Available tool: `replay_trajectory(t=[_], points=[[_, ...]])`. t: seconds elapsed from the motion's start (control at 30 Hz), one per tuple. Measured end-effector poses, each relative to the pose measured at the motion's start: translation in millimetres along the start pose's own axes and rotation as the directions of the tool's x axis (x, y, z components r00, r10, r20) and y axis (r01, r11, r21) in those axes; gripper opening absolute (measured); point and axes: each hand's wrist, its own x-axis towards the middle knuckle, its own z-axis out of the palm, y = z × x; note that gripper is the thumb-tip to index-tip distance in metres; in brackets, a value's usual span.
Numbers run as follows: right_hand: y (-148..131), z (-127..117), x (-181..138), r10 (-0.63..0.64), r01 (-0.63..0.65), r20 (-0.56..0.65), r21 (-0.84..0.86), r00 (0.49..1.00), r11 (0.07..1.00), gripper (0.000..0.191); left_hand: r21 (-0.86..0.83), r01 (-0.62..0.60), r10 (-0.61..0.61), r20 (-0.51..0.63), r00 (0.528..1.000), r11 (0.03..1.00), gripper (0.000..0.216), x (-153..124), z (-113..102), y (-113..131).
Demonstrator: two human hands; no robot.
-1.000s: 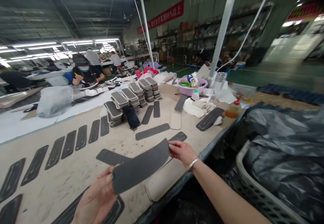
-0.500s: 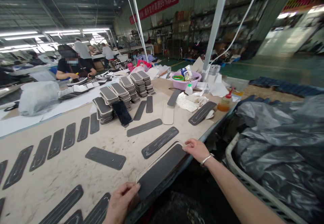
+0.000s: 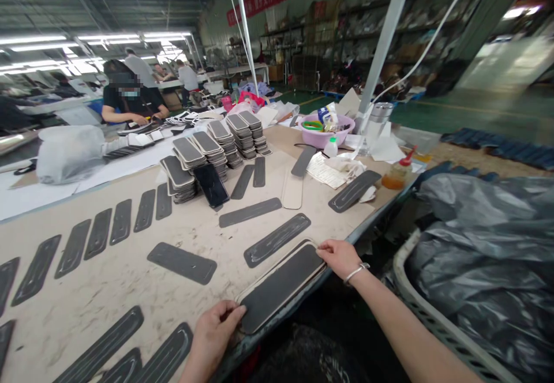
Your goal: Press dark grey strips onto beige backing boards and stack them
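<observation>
A long dark grey panel (image 3: 281,288) with rounded corners lies over a pale backing piece (image 3: 265,273) at the table's near edge. A pale rim shows along both long sides of it. My left hand (image 3: 216,331) pinches its near left end between thumb and fingers. At the far right end, my right hand (image 3: 340,259), with a bracelet on the wrist, pinches the corner. Just beyond it rests a grey strip with shiny streaks (image 3: 277,240). Another grey strip (image 3: 182,263) lies to the left.
Stacked panels (image 3: 208,155) stand at the table's middle back, a phone (image 3: 210,186) leaning against them. A pink basin (image 3: 326,135) and a red-tipped bottle (image 3: 397,172) are at the right. A plastic crate (image 3: 433,308) with grey sheeting adjoins the table. A co-worker (image 3: 132,97) sits across.
The dark panel has shifted slightly on the pale piece, so a pale rim now shows along its near side too. Both hands keep their hold. The view has turned a little left.
</observation>
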Motion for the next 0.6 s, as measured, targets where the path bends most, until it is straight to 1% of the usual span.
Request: replay_trajectory(t=[0.1,0.2,0.4,0.53,0.6], points=[[3,4,2,0.000,-0.001,-0.002,-0.055,1.000,0.998,0.013,-0.014,0.027,-0.026,0.025,0.999,1.000,0.038,1,0,2],[5,6,3,-0.004,0.005,0.011,-0.099,1.000,0.995,0.016,-0.013,0.033,-0.032,0.012,0.999,0.999,0.032,2,2,-1],[12,9,6,-0.028,0.031,0.021,-0.152,0.999,0.988,0.020,-0.011,-0.028,0.029,0.013,1.000,1.000,0.023,4,5,-13],[14,9,7,-0.030,0.031,0.009,-0.168,1.000,0.985,0.021,-0.004,-0.083,0.082,-0.034,0.996,0.997,0.023,4,6,-17],[12,8,7,-0.026,0.028,0.010,-0.179,1.000,0.983,0.021,0.015,-0.090,0.090,-0.046,0.995,0.996,0.023,3,6,-17]])
